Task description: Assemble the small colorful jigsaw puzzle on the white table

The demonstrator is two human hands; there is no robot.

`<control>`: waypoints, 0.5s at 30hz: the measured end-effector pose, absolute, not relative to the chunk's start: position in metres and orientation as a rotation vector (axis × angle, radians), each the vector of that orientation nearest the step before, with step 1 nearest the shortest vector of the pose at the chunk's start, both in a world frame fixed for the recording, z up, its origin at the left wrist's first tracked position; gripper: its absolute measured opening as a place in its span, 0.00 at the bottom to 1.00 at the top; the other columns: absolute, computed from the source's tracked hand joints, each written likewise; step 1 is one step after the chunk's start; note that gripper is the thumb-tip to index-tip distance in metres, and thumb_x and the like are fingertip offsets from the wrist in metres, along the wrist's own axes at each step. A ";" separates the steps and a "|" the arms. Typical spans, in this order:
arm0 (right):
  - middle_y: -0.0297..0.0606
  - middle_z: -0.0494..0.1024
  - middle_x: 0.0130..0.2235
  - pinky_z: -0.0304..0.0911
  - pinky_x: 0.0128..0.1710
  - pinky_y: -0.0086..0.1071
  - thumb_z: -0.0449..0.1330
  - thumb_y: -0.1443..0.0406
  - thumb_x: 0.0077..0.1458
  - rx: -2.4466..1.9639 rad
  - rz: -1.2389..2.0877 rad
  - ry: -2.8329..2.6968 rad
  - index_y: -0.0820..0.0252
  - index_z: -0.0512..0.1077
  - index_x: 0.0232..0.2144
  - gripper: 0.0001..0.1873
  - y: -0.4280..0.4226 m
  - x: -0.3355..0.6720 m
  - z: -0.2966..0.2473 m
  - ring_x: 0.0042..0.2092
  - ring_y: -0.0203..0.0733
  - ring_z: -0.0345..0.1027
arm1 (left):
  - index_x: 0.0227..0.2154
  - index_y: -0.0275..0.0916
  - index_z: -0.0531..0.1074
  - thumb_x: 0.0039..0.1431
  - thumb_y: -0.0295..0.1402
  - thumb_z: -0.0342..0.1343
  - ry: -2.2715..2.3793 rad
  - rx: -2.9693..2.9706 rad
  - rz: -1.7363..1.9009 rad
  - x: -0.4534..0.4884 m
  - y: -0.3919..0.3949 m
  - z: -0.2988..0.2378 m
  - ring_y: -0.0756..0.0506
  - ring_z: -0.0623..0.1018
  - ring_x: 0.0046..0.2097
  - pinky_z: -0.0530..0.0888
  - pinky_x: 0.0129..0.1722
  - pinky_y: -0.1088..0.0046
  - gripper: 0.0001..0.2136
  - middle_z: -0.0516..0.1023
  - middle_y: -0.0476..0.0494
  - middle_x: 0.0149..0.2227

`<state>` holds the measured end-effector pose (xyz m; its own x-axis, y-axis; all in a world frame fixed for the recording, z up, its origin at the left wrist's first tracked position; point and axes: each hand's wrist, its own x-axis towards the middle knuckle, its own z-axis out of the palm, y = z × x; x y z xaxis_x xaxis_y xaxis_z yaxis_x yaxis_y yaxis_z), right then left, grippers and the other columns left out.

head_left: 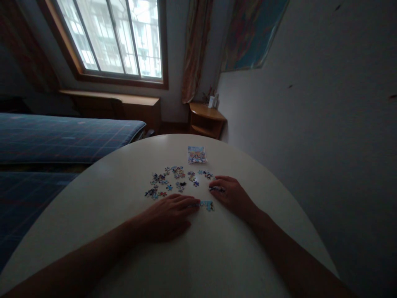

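My left hand (169, 217) lies low over the table with its fingers stretched out, the fingertips on the left end of a short joined strip of jigsaw puzzle pieces (207, 205). To the right of that strip, my right hand (234, 196) is curled, with dark puzzle pieces (218, 188) between its thumb and fingers. Loose puzzle pieces (159, 179) are scattered in small clusters beyond my left hand. A few more pieces (207, 174) lie just past my right fingertips. Behind them rests a small printed picture card or packet (196, 154).
The round white table (124, 248) fills the foreground. A bed with a blue plaid mattress (68, 138) stands to the left, and a wall (310, 124) runs along the right. Behind are a wooden corner shelf (206, 111), a long wooden desk (133, 98) and a barred window (114, 37).
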<state>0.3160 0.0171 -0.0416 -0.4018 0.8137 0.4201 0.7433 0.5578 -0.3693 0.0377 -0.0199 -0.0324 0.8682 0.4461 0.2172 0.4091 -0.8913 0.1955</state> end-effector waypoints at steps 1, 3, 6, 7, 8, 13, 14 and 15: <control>0.45 0.81 0.46 0.66 0.55 0.47 0.63 0.65 0.57 -1.245 0.154 -2.232 0.56 0.78 0.41 0.08 0.017 0.316 -0.041 0.53 0.49 0.73 | 0.61 0.41 0.62 0.65 0.32 0.51 0.681 2.897 0.411 0.038 -0.019 -0.033 0.38 0.70 0.61 0.69 0.59 0.56 0.22 0.67 0.39 0.64; 0.44 0.82 0.46 0.66 0.55 0.47 0.61 0.65 0.59 -1.260 0.130 -2.222 0.55 0.79 0.40 0.08 0.018 0.317 -0.041 0.52 0.49 0.74 | 0.58 0.41 0.66 0.65 0.32 0.50 0.758 2.896 0.501 0.036 -0.014 -0.034 0.39 0.73 0.58 0.72 0.56 0.56 0.19 0.71 0.40 0.60; 0.42 0.82 0.45 0.67 0.54 0.44 0.58 0.64 0.62 -1.295 0.113 -2.181 0.55 0.79 0.41 0.09 0.018 0.318 -0.040 0.50 0.46 0.76 | 0.48 0.40 0.72 0.66 0.30 0.47 1.074 2.856 0.692 0.026 0.000 -0.034 0.41 0.77 0.50 0.75 0.51 0.58 0.12 0.78 0.41 0.51; 0.41 0.83 0.44 0.68 0.52 0.43 0.58 0.64 0.63 -1.315 0.109 -2.164 0.55 0.78 0.41 0.09 0.018 0.319 -0.040 0.48 0.46 0.76 | 0.45 0.40 0.74 0.67 0.30 0.47 1.204 2.828 0.737 0.021 0.006 -0.034 0.41 0.78 0.48 0.76 0.50 0.58 0.11 0.79 0.41 0.48; 0.41 0.83 0.43 0.69 0.51 0.42 0.58 0.63 0.63 -1.346 0.100 -2.150 0.55 0.78 0.42 0.10 0.018 0.319 -0.039 0.46 0.45 0.77 | 0.43 0.39 0.74 0.66 0.31 0.47 1.331 2.803 0.751 0.015 0.012 -0.035 0.40 0.78 0.48 0.76 0.48 0.57 0.11 0.79 0.41 0.47; 0.39 0.83 0.41 0.70 0.45 0.42 0.57 0.62 0.63 -1.577 -0.082 -2.082 0.55 0.77 0.43 0.11 0.018 0.328 -0.031 0.41 0.47 0.78 | 0.41 0.42 0.76 0.65 0.34 0.49 1.669 2.649 0.656 -0.011 0.031 -0.037 0.40 0.77 0.46 0.77 0.47 0.58 0.10 0.79 0.42 0.46; 0.39 0.83 0.40 0.70 0.44 0.42 0.57 0.62 0.63 -1.617 -0.132 -2.066 0.56 0.77 0.43 0.11 0.018 0.332 -0.029 0.41 0.48 0.78 | 0.41 0.42 0.76 0.65 0.34 0.49 1.677 2.633 0.632 -0.014 0.033 -0.037 0.40 0.77 0.46 0.76 0.47 0.59 0.11 0.79 0.43 0.45; 0.39 0.83 0.40 0.70 0.43 0.42 0.57 0.62 0.62 -1.658 -0.181 -2.047 0.56 0.77 0.43 0.10 0.018 0.336 -0.026 0.41 0.48 0.78 | 0.41 0.42 0.77 0.65 0.35 0.49 1.673 2.623 0.612 -0.017 0.035 -0.038 0.40 0.77 0.47 0.76 0.48 0.59 0.11 0.79 0.43 0.45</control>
